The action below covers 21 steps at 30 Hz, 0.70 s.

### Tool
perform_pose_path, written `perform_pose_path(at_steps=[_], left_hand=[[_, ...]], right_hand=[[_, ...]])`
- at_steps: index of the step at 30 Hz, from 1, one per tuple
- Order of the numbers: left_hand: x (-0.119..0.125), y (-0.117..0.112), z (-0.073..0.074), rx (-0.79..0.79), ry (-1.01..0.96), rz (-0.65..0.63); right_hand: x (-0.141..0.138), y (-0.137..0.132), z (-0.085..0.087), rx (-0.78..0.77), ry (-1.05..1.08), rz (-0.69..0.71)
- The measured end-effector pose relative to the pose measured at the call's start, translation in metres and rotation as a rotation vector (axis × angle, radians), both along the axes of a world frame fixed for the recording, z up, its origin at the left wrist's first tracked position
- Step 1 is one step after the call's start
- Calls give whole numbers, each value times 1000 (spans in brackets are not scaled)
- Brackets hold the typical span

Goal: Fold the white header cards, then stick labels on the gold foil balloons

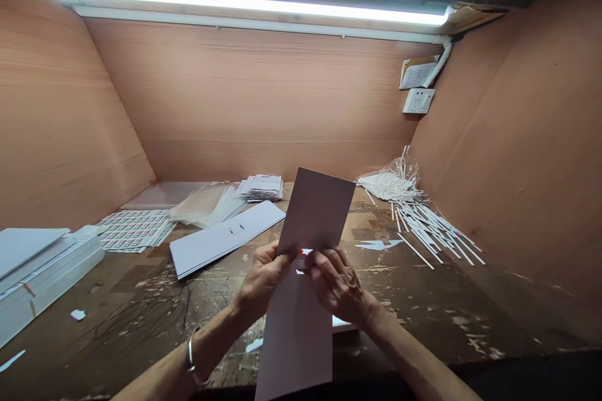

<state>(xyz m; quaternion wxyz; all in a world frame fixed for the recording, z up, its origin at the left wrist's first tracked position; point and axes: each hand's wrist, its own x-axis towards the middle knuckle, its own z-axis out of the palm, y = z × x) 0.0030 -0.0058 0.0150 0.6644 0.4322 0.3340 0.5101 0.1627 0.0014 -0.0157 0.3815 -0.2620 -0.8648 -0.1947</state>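
A long white card (pixel 297 338) stands upright before me, its upper part (pixel 317 210) leaning a little to the right. Small cut-out openings show at its middle, with a tiny red spot beside them. My left hand (pixel 266 276) is closed on the card's left edge at mid-height, thumb in front. My right hand (pixel 337 282) is closed too, its fingertips pinching at the openings; what exactly lies under them is hidden. Left of the hands rests a small stack of similar long cards (pixel 226 238) with cut-outs in the middle.
Thin white sticks (pixel 430 232) lie scattered at the right, below a plastic bag of them (pixel 392 182). At the back are stacked cards (pixel 260 187), clear plastic sleeves (pixel 207 203) and printed sticker sheets (pixel 136 229). A thick card stack (pixel 47 282) stands far left. Wooden panels (pixel 263 100) enclose the table.
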Motion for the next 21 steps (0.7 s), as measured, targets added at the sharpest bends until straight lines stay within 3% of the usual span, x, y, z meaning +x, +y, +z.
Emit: perform_pose_path(at_steps=[3,5,9,11,13,16,21], left_hand=[[-15,4,9,17,92,44],[-26,5,15,71,207,117],[-37,2,28,259,383,185],[-34,0,32,278,383,161],[-30,-2,33,230,325,104],[-34,1,31,115,264,-71],[-77,34,31,60,481,-412]], right_hand=[[10,8,0,-74,253,-55],[18,10,-1,-225,433,-73],[22,3,5,-545,351,62],[16,-2,15,-677,477,40],[8,-4,26,-853,696,29],[3,4,37,-1002,957,149],[-9,41,41,-1141,1122,240]])
